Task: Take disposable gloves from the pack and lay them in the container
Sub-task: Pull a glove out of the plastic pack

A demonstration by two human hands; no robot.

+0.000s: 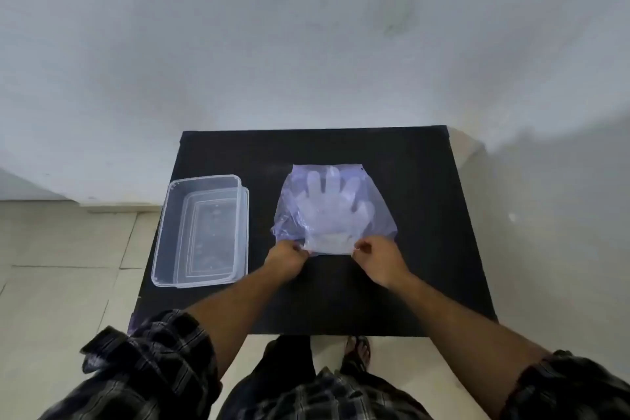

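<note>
At frame centre, the thin bluish plastic glove pack (332,208) lies on the black tabletop (426,266). The left hand (285,256) and right hand (380,257) pinch its near edge, apparently opening it. Next: draw 1 glove toward the clear rectangular plastic container (163,242) at left.

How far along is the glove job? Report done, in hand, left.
Done: nothing visible; the clear container holds no gloves. In hand: the left hand and right hand pinch the near edge of the glove pack on the black table. Left: pulling gloves out and laying them in the container.
</note>
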